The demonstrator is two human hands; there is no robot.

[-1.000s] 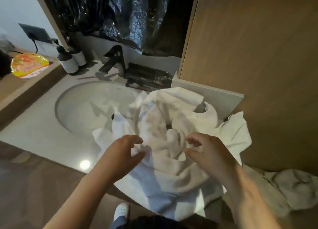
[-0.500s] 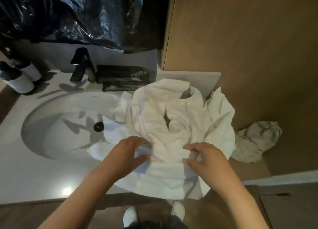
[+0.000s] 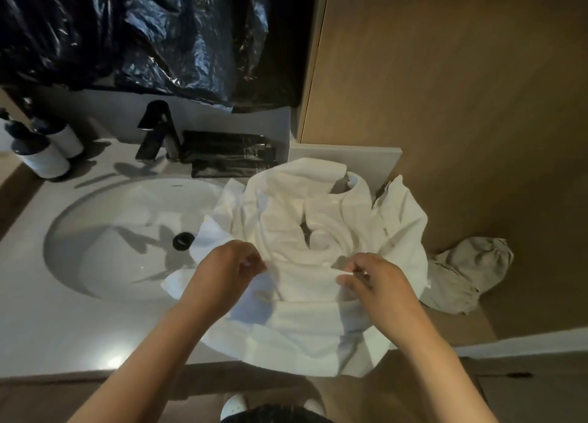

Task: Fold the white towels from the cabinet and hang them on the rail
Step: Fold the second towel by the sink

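A crumpled heap of white towels [image 3: 305, 225] lies on the right end of the grey vanity counter [image 3: 41, 336], partly over the sink rim and hanging over the counter's front edge. My left hand [image 3: 226, 273] pinches a fold of towel at the heap's near left. My right hand [image 3: 375, 282] pinches a towel edge at the near right, with fingers curled over the cloth. No rail is in view.
The round basin [image 3: 105, 241] with a black drain [image 3: 183, 240] sits left of the heap. A black faucet [image 3: 157, 130], black packets [image 3: 229, 154] and two pump bottles [image 3: 44, 150] stand behind. A wooden cabinet wall [image 3: 445, 104] rises at right, with a beige cloth [image 3: 467, 270] on the floor.
The view has swung right and downward. Both hands moved toward me to the heap's near edge and closed on towel folds, lifting the front layer slightly.
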